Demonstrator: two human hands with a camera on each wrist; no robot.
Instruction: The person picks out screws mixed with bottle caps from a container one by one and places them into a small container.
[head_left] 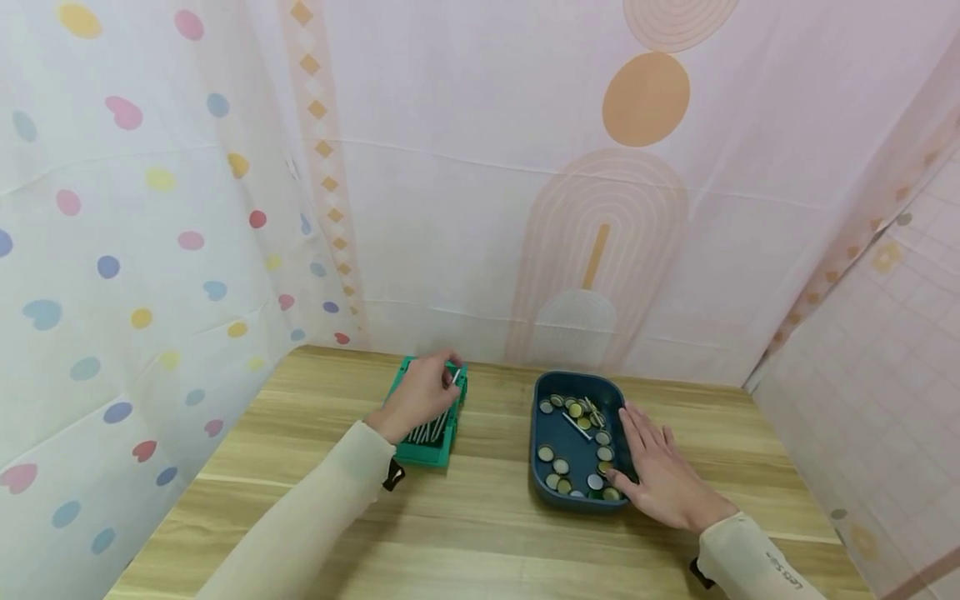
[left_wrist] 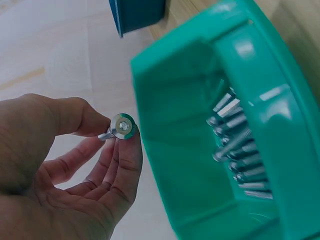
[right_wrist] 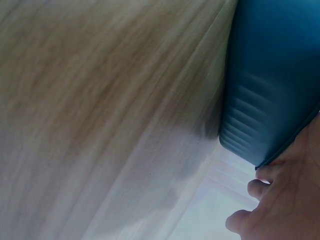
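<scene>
My left hand pinches a bolt between thumb and fingers; the bolt's round head with a socket faces the left wrist camera. That hand is above a green bin, in which several silver bolts lie together. On the right stands a dark blue tray with many round metal caps and a silver bolt lying among them. My right hand rests on the tray's right rim, fingers extended and thumb reaching over the inside edge. Its fingertips show at the rim in the right wrist view.
Both containers stand on a wood-grain table, the green bin left of the blue tray with a gap between them. A patterned cloth hangs behind the table, and more cloth hangs at both sides.
</scene>
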